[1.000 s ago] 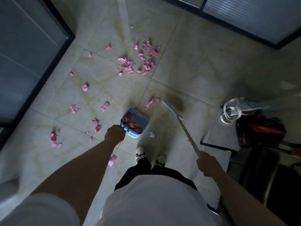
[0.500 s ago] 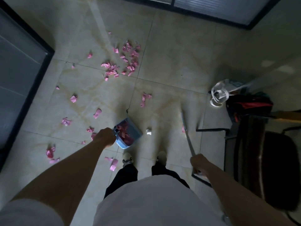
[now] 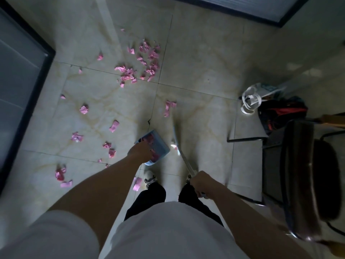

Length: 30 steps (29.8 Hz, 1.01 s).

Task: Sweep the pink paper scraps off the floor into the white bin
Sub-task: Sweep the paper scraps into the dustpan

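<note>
Standing over the tiled floor (image 3: 196, 68), I hold a blue dustpan (image 3: 158, 144) in my left hand (image 3: 139, 151) and a broom handle (image 3: 183, 157) in my right hand (image 3: 202, 184). Left hand: fingers curled shut around the rear of the dustpan, which already carries pink scraps. Right hand: fist closed round the handle's near end; the handle's long axis runs forward and slightly left from that fist, and the brush end is too blurred to make out.

Pink paper scraps: the densest cluster (image 3: 141, 66) lies straight ahead, well beyond the dustpan's mouth. A small pair of scraps (image 3: 169, 107) sits just past the far end of the handle, nearest the right hand. Loose pieces (image 3: 113, 126) trail to the left of the dustpan, nearer the left hand, and one piece (image 3: 137, 183) lies beside my left shoe (image 3: 150, 179).

White bin: not identifiable here; a white-handled bag (image 3: 251, 101) and a dark chair (image 3: 306, 176) stand to the right.

Judgement: most scraps remain on the floor. The coming move turns on the pair of scraps lying in line with the handle, ahead of the dustpan's open edge, so a draw toward me would bring them in.
</note>
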Each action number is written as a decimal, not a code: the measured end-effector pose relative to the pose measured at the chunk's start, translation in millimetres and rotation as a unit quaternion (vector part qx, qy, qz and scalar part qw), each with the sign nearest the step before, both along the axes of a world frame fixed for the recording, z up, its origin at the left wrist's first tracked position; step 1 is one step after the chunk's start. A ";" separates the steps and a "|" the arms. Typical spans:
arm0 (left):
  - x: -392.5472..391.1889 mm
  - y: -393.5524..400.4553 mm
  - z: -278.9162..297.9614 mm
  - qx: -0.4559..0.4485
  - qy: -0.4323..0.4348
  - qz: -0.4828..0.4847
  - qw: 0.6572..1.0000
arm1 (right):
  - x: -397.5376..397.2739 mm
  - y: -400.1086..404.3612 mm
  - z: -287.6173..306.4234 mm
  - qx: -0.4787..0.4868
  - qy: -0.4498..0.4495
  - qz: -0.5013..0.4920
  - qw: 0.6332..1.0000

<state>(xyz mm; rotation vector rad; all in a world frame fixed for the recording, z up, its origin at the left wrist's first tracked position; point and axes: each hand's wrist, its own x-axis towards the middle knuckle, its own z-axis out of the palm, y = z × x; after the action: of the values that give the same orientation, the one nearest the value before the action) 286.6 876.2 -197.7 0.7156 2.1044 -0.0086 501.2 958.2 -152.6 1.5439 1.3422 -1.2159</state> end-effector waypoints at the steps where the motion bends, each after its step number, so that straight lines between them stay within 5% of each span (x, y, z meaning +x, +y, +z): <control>1: -2.0 -1.0 -9.7 0.001 0.006 -0.010 1.000 | -2.9 -2.1 1.2 -0.015 -0.006 -0.014 1.000; 6: -9.3 -7.4 -12.5 -0.016 -0.005 -0.003 1.000 | -5.2 -4.1 35.3 -0.020 0.023 -0.107 0.994; 15: -24.0 -29.7 -22.6 0.000 -0.035 0.038 0.999 | 17.6 31.9 44.9 0.069 0.060 -0.075 0.993; 30: -1.1 28.2 -42.8 -0.006 -0.038 0.295 0.955 | -88.6 233.3 -15.7 0.110 0.027 0.083 0.990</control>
<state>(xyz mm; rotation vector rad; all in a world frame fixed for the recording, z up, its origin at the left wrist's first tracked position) 285.5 904.4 -240.5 0.0541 2.1632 0.3282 412.5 1191.5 -168.3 1.5216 1.6527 -1.0410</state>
